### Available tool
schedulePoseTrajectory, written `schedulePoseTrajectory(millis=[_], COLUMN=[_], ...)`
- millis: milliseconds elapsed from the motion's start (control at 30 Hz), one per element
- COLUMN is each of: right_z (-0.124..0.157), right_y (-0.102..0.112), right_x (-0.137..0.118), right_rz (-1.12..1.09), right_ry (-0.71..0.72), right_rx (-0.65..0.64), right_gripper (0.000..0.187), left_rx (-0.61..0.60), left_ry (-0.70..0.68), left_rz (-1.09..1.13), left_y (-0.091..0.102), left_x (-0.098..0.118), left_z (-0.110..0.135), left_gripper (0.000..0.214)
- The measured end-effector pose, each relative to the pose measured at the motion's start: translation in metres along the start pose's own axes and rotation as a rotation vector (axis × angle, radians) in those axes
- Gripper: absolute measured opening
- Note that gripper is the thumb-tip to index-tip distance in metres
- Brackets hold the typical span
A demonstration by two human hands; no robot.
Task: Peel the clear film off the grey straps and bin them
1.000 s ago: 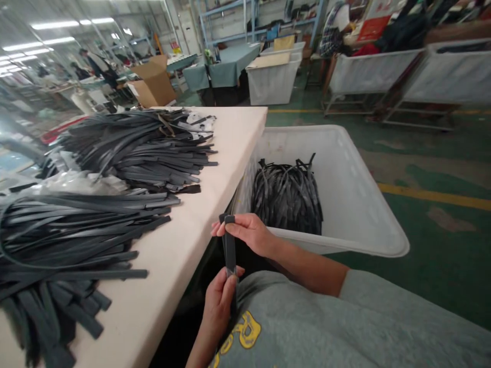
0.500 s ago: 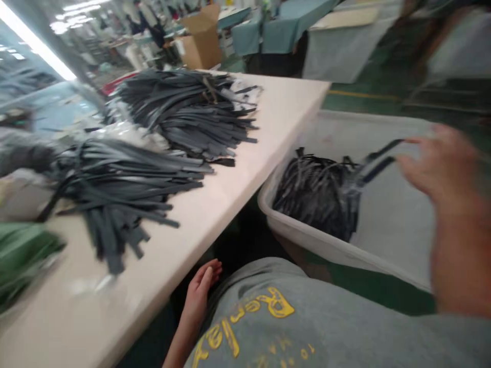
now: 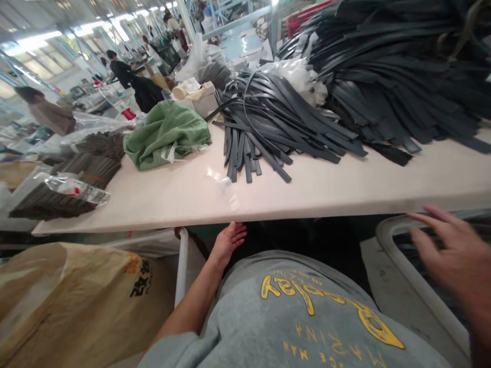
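Right hand (image 3: 447,250), its strip now released, and left hand (image 3: 228,241) are loosely open, empty; dark strips (image 3: 286,122) heap the workshop counter (image 3: 184,191).

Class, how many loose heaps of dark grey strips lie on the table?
2: a middle heap beside the green cloth, and a right heap cut off by the frame; more may be hidden.

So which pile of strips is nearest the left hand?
The middle pile, just beyond the left hand. The other dark pile lies farther right, the brownish pile farther left.
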State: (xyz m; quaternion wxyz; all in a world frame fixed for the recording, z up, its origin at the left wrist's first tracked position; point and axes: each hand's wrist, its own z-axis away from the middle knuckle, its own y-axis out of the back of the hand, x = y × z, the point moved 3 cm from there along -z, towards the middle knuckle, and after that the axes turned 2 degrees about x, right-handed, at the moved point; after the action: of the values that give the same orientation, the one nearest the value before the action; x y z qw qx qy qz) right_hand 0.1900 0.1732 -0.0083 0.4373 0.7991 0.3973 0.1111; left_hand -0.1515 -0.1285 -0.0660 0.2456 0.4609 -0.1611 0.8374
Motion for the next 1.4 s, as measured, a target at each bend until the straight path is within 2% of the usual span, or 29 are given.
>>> schedulePoseTrajectory(millis=[67, 167, 233, 333, 400, 467, 567, 700, 767, 867, 900, 967, 1033, 1100, 1167, 1200, 1300, 1367, 1400], right_z=[-0.01, -0.027, -0.035, -0.046, -0.054, -0.063, -0.08, -0.1, -0.107, -0.115, -0.116, -0.121, -0.126, -0.13, -0.132, -0.131, -0.13, -0.135, -0.142], right_y=[-0.009, -0.024, -0.03, -0.037, -0.043, -0.05, -0.066, -0.093, -0.106, -0.121, -0.124, -0.127, -0.127, -0.124, -0.119, -0.117, -0.114, -0.117, -0.12], right_x=[-0.04, -0.106, -0.14, -0.171, -0.183, -0.193, -0.216, -0.262, -0.283, -0.303, -0.306, -0.307, -0.306, -0.306, -0.309, -0.312, -0.321, -0.322, -0.32], right_rz=[-0.14, -0.369, -0.478, -0.619, -0.708, -0.785, -0.937, -1.155, -1.175, -1.281, -1.337, -1.413, -1.418, -1.39, -1.351, -1.328, -1.239, -1.09, -0.959], right_ry=[0.135, 0.251, 0.291, 0.31, 0.3, 0.244, 0.086, -0.186, -0.296, -0.359, -0.359, -0.328, -0.248, -0.135, -0.031, 0.007, 0.127, 0.245, 0.295], right_rx=[-0.019, -0.125, -0.205, -0.325, -0.417, -0.526, -0.727, -0.996, -1.037, -1.036, -1.023, -0.967, -0.911, -0.876, -0.86, -0.859, -0.899, -0.881, -0.828], right_gripper=[0.031, 0.028, 0.026, 0.024, 0.024, 0.025, 0.031, 0.047, 0.054, 0.057, 0.056, 0.055, 0.053, 0.051, 0.05, 0.05, 0.048, 0.044, 0.041], left_rx=[0.029, 0.205, 0.254, 0.161, 0.097, 0.082, 0.146, 0.229, 0.26, 0.286, 0.285, 0.279, 0.229, 0.099, -0.063, -0.121, -0.232, -0.252, -0.225], left_ry=[-0.226, -0.699, -0.872, -0.907, -0.901, -0.921, -1.005, -1.169, -1.282, -1.428, -1.423, -1.285, -0.994, -0.646, -0.367, -0.282, -0.169, -0.104, -0.071], left_rz=[-0.243, -0.538, -0.625, -0.674, -0.66, -0.645, -0.657, -0.73, -0.769, -0.765, -0.728, -0.557, -0.282, -0.022, 0.123, 0.157, 0.215, 0.26, 0.291], left_y=[0.008, 0.018, 0.017, 0.009, 0.003, 0.0, 0.001, -0.001, -0.003, -0.006, -0.006, -0.002, 0.002, 0.0, -0.01, -0.015, -0.023, -0.014, -0.003], left_x=[0.023, 0.064, 0.083, 0.094, 0.092, 0.088, 0.084, 0.086, 0.087, 0.086, 0.084, 0.081, 0.076, 0.069, 0.065, 0.065, 0.068, 0.076, 0.086], left_z=[0.005, 0.01, 0.004, -0.016, -0.025, -0.026, -0.015, -0.001, 0.004, 0.011, 0.013, 0.014, 0.01, 0.003, -0.003, -0.004, -0.012, -0.026, -0.037], left_gripper=[0.039, 0.023, 0.033, 0.027, 0.012, 0.005, 0.005, 0.007, 0.007, 0.007, 0.005, 0.012, 0.029, 0.043, 0.05, 0.051, 0.043, 0.033, 0.026])
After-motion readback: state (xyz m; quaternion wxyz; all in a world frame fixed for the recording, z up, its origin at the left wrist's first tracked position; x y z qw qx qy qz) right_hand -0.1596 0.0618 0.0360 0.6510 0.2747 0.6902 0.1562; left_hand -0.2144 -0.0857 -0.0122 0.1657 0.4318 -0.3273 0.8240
